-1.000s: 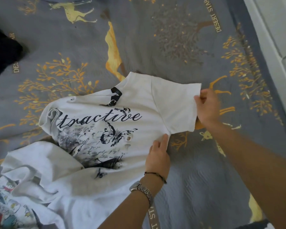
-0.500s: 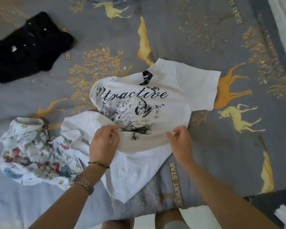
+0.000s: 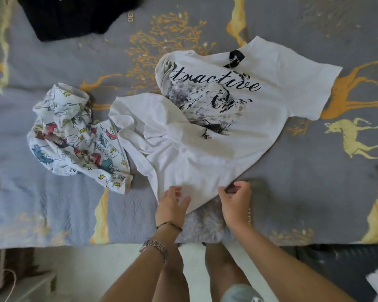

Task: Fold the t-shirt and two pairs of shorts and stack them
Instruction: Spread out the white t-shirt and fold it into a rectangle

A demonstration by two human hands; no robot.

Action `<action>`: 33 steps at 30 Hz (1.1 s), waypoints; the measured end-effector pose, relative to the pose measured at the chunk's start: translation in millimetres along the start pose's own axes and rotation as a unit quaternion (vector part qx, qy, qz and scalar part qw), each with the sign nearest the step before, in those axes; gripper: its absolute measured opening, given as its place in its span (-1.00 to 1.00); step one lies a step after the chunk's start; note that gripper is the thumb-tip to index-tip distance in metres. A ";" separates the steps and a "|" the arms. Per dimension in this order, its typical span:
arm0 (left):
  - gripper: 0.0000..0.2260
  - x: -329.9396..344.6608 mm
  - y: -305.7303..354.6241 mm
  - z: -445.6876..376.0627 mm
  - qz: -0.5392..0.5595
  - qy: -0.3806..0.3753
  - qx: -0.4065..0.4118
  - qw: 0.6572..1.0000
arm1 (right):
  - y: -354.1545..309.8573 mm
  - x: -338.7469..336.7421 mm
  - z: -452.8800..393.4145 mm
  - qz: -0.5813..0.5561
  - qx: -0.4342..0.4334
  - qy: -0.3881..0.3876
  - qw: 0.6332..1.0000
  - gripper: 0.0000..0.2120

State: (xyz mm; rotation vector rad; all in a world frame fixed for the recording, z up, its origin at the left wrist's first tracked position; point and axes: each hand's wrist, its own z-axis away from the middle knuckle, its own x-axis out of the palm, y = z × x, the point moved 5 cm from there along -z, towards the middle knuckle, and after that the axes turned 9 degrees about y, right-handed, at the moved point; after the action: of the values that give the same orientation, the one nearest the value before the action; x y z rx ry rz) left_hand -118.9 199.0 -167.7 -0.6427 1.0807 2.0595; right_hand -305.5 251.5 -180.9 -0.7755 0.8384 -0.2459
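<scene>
I'm looking down on the bedspread (image 3: pixel 314 192) and both hands are working the near hem of the white t-shirt (image 3: pixel 216 131). My left hand (image 3: pixel 172 205) is resting on the hem corner with its fingers (image 3: pixel 179 192) loosely spread; whether they are pinching cloth I cannot tell. My right hand (image 3: pixel 236 203) is curling its fingertips (image 3: pixel 231 189) around the hem edge, and it looks to be gripping the fabric there.

Here is the worry. The shirt is lying bunched on the side beyond my left fingers, with one flap doubled over the print. If I'm pulling the hem from only these two close points, I'm judging that the bunched side is going to drag along unevenly and lock a crease in rather than flatten. The patterned shorts (image 3: pixel 79 136) are touching that crumpled edge just left of my left fingers, so a tug could be catching them and dragging them too.

The shirt itself is lying print up, slanting away from my fingertips, collar at the far end with a black strap (image 3: pixel 235 58), the sleeve beyond my right fingers spread flat. The black shorts (image 3: pixel 74 16) are sitting well away at the far left, unfolded as far as I can judge.
</scene>
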 end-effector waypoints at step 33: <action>-0.83 -30.3 -44.5 39.7 0.163 -0.017 0.101 0.981 | -2.9 -13.2 73.3 -0.082 -0.024 -0.052 0.995 -0.82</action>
State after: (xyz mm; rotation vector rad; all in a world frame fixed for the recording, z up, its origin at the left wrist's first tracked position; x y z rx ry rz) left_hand -69.4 239.3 -147.6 -0.3439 1.4299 2.1841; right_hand -259.3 293.8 -140.6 -0.8959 0.6845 -0.3281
